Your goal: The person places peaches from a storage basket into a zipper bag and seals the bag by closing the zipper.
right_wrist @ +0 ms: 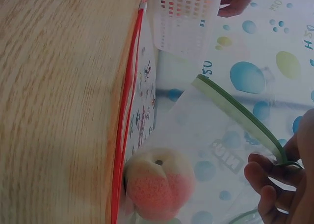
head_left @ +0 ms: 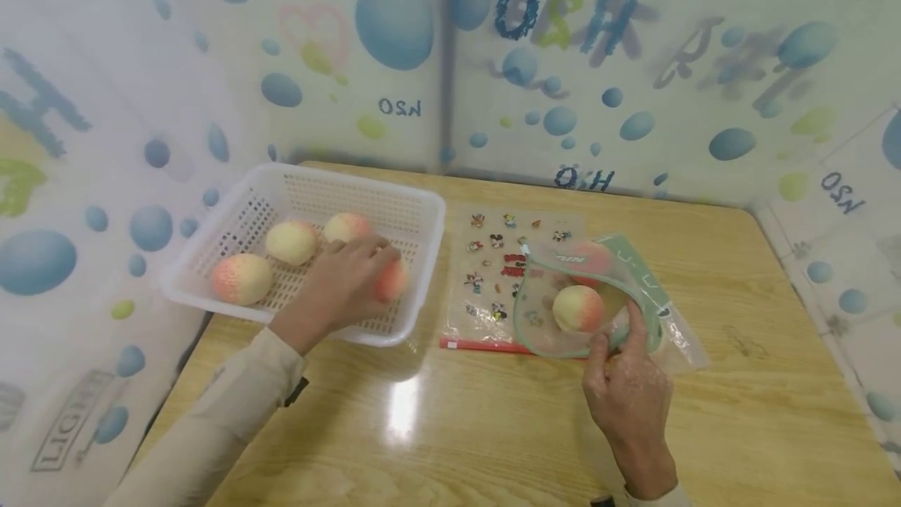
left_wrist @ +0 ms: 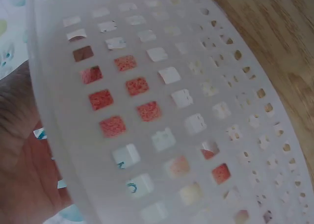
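Note:
My left hand (head_left: 345, 280) reaches into the white plastic basket (head_left: 422, 257), its fingers curled over a peach (head_left: 392, 282) at the right side. Through the holes of the basket wall (left_wrist: 196, 86), red peach skin shows beside the left hand (left_wrist: 29, 160). My right hand (head_left: 629, 382) pinches the green-edged mouth of a clear zip bag (head_left: 538, 335) and holds it up. One yellow-and-red peach (head_left: 577, 308) lies in this bag, with another reddish peach (head_left: 590, 257) behind it. In the right wrist view, the right hand (right_wrist: 279, 180) grips the green zip rim.
Other peaches, among them one (head_left: 242, 278) at the left, sit in the basket. Beneath the green-edged bag lies a flat cartoon-printed bag (head_left: 486, 280) with a red zip. A green-and-clear packet (head_left: 676, 335) is at its right. Printed walls (head_left: 633, 100) enclose the wooden table (head_left: 493, 429).

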Available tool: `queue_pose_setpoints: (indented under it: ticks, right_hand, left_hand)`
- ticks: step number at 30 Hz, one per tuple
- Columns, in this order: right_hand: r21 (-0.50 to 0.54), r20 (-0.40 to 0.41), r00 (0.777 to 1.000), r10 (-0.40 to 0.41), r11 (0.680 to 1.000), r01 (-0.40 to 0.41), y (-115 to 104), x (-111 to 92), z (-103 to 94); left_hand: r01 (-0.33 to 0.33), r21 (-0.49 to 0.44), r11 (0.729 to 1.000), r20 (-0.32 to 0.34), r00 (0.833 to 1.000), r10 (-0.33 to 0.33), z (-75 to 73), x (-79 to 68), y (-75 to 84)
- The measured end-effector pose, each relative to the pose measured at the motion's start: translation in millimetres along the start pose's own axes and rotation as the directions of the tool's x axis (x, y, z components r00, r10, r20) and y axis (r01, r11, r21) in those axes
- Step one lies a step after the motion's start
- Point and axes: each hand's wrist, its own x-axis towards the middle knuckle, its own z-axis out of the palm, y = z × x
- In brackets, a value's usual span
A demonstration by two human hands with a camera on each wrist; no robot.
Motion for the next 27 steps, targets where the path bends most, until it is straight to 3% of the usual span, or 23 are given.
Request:
queue_pose_setpoints:
  ticks: [4,11,14,19,22,27]
  right_hand:
    - [0.004,0.003,1.0,0.009,1.0,-0.009,0,-1,1.1]
    - [0.007,0.01,1.0,-0.005,1.0,0.005,1,-1,1.6]
    - [0.003,0.01,1.0,-0.004,1.0,0.004,1,-2,1.8]
    - [-0.001,-0.005,1.0,-0.017,1.0,0.017,3,-4,2.9]
    - [0.002,-0.009,0.999,-0.03,1.0,0.03,4,-4,3.7]
    - [0.005,-0.006,1.0,-0.025,1.0,0.025,5,-2,2.9]
  left_hand:
    - [-0.005,-0.003,1.0,-0.011,1.0,0.005,-4.9,2.5,5.3]
    - [-0.051,-0.006,0.999,-0.147,0.988,0.05,-12.1,6.8,11.2]
    - [-0.083,-0.019,0.996,-0.231,0.97,0.077,-11.5,9.2,15.2]
    - [-0.168,-0.063,0.984,-0.364,0.922,0.134,-8.2,15.2,30.1]
    - [-0.197,-0.078,0.977,-0.384,0.911,0.153,-5.6,19.2,41.0]
    - [-0.215,-0.103,0.971,-0.352,0.921,0.167,1.0,25.5,58.5]
